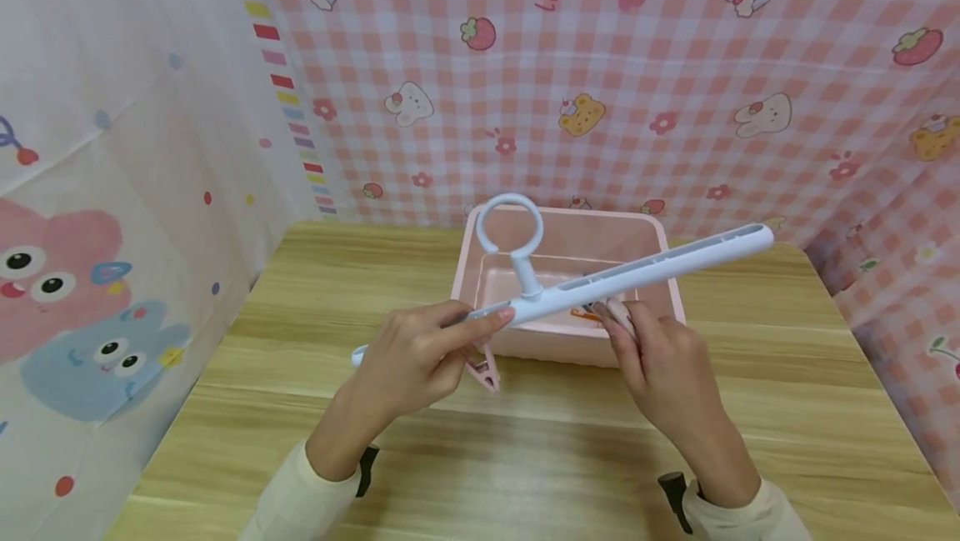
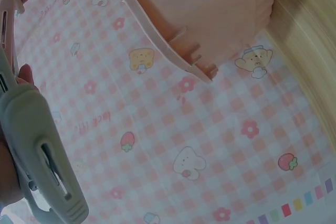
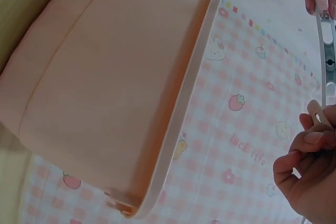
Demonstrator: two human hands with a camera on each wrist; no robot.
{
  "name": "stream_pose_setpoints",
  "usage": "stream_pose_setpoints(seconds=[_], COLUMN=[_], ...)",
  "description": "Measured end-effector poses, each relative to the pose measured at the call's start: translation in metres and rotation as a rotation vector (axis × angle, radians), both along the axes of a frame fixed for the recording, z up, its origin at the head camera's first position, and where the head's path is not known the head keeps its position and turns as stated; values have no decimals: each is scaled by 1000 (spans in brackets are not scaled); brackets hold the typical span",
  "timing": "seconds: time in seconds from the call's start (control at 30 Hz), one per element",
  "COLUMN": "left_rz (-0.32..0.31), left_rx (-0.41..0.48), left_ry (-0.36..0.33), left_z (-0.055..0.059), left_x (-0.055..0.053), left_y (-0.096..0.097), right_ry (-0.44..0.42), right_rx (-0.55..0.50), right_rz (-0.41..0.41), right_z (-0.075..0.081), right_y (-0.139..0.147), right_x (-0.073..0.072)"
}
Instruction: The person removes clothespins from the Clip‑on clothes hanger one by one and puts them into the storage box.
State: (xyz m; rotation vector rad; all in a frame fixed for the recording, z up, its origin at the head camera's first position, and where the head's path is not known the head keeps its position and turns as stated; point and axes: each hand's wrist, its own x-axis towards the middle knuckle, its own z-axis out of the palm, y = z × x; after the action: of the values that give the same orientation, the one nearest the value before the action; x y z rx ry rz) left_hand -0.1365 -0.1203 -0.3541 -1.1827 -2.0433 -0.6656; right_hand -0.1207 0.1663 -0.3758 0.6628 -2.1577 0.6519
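A light blue clip hanger (image 1: 652, 274) with a round hook (image 1: 540, 220) is held slantwise over the front of a pink basket. My left hand (image 1: 416, 349) grips its bar left of the hook, index finger stretched along it. Below those fingers hangs a pink clip (image 1: 486, 370). My right hand (image 1: 663, 358) pinches a whitish clip (image 1: 621, 316) just under the bar, right of the hook; the same pale clip (image 3: 316, 113) shows between its fingers in the right wrist view. A pale, slotted clip (image 2: 44, 156) looms large in the left wrist view.
The pink basket (image 1: 667, 274) stands at the back of the wooden table (image 1: 525, 458), against a checked cloth (image 1: 525, 66). A small orange thing (image 1: 583, 315) shows inside it. A printed white cloth (image 1: 150, 149) hangs on the left.
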Motion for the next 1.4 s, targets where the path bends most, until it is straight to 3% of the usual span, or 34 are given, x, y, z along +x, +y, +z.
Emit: stream_pose_setpoints(seconds=[0.07,0.17,0.3,0.37,0.43,0.53,0.6,0.7,0.87,0.93,1.03,1.17,1.23,1.3,1.4], left_rz=[4,9,11,9,6,2,1,1,0,4,13,20,21,22,19], left_rx=[-3,-5,-3,0,1,1,1,-1,-9,-16,-28,-36,-37,-37,-32], left_ry=[1,3,14,19,20,18,17,16,9,6,1,-4,-4,-2,6], left_z=[1,2,2,3,3,3,3,3,3,2,2,2,2,2,3], left_x=[0,1,1,1,2,2,2,2,1,2,2,2,2,2,2], left_y=[0,0,1,1,1,1,1,1,0,0,-1,-1,-1,-1,-1], right_ry=[-61,-249,-545,-654,-708,-719,-696,-607,-324,-204,-78,12,-7,-81,-265], right_rx=[-54,-210,-469,-562,-627,-647,-638,-555,-275,-170,-57,26,7,-60,-236], right_rz=[61,235,597,780,932,1021,974,734,260,135,15,-73,-50,26,223], right_z=[0,0,2,1,-1,-2,-2,0,1,1,-2,-3,-3,-2,0], right_y=[1,2,2,2,2,2,1,-1,-3,-4,-4,-5,-4,-3,-2], right_x=[1,3,5,4,3,1,2,5,7,6,4,2,3,4,6])
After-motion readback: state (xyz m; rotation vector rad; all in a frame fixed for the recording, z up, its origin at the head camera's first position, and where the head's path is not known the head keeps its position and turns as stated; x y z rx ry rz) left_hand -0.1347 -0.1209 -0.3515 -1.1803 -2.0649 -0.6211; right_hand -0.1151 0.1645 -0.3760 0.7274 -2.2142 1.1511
